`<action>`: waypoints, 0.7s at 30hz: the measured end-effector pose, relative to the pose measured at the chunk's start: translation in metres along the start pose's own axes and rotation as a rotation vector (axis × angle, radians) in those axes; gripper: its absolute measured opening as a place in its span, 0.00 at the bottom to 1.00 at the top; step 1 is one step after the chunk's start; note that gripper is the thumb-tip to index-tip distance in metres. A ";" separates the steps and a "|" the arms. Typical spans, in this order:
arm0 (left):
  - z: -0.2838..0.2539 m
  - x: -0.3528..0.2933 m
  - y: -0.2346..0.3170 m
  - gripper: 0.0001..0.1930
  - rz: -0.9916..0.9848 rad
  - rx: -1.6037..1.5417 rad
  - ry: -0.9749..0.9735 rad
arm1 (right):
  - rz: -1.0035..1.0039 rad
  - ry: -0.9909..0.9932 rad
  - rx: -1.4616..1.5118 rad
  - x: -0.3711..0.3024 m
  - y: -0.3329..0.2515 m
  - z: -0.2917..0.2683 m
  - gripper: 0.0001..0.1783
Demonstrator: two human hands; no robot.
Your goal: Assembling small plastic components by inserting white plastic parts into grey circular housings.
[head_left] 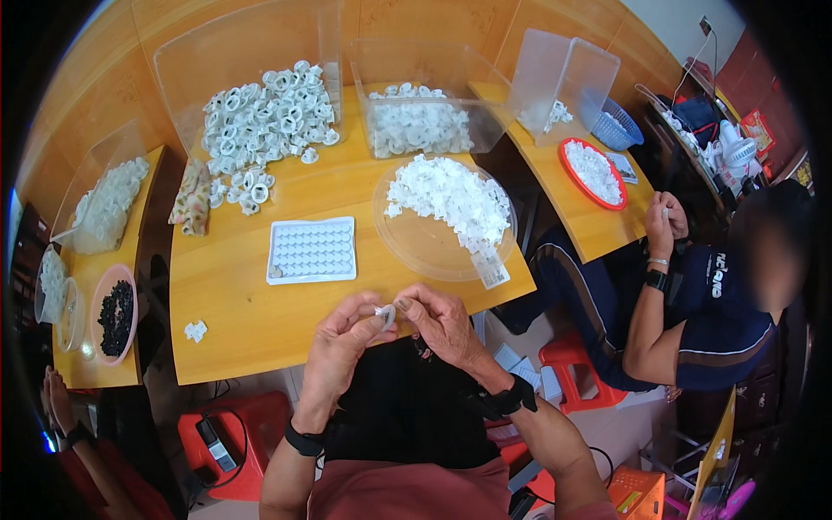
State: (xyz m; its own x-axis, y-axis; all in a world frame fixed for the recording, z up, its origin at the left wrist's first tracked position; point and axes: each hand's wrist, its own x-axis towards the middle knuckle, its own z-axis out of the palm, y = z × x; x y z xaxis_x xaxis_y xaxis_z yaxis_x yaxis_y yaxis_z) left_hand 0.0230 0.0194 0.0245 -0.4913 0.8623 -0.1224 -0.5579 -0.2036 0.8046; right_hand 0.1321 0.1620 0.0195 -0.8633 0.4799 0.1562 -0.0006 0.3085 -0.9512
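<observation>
Between my two hands, just past the table's front edge, is a small white plastic ring-shaped part [386,315]. My left hand [345,334] pinches it between thumb and fingers. The fingertips of my right hand [440,328] are closed at the ring's right side; whether they hold a smaller piece is hidden. Ahead lies a white tray [312,276] with rows of round hollows. To its right, a round clear tray [387,232] bears a heap of small white plastic pieces [455,198].
Behind stand clear bins [251,35] with white ring parts [269,113]. A patterned cloth bag [192,199] and a few white pieces [196,331] lie at left. A co-worker [685,295] sits at right near a red dish [620,201]; another person's hands [57,400] show at left.
</observation>
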 end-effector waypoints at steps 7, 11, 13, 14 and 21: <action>0.011 -0.005 -0.009 0.26 0.293 0.466 0.120 | 0.007 -0.024 0.029 -0.001 0.001 -0.001 0.12; 0.008 -0.004 -0.007 0.21 0.228 0.440 0.122 | 0.010 -0.034 0.061 -0.001 -0.001 0.001 0.10; 0.002 -0.002 -0.006 0.18 0.161 0.327 0.105 | 0.083 -0.031 0.134 -0.002 0.000 0.002 0.08; -0.002 0.000 -0.006 0.15 0.099 0.140 0.073 | 0.084 -0.036 0.136 -0.002 0.000 0.003 0.08; -0.015 -0.001 -0.005 0.15 -0.051 -0.159 -0.015 | 0.063 -0.058 0.219 -0.003 0.009 0.003 0.11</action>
State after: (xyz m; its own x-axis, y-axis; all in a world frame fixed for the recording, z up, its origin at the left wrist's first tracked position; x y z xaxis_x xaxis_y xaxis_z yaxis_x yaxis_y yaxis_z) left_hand 0.0168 0.0130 0.0118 -0.4504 0.8799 -0.1517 -0.6812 -0.2288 0.6954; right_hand 0.1331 0.1609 0.0092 -0.8928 0.4423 0.0854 -0.0498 0.0913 -0.9946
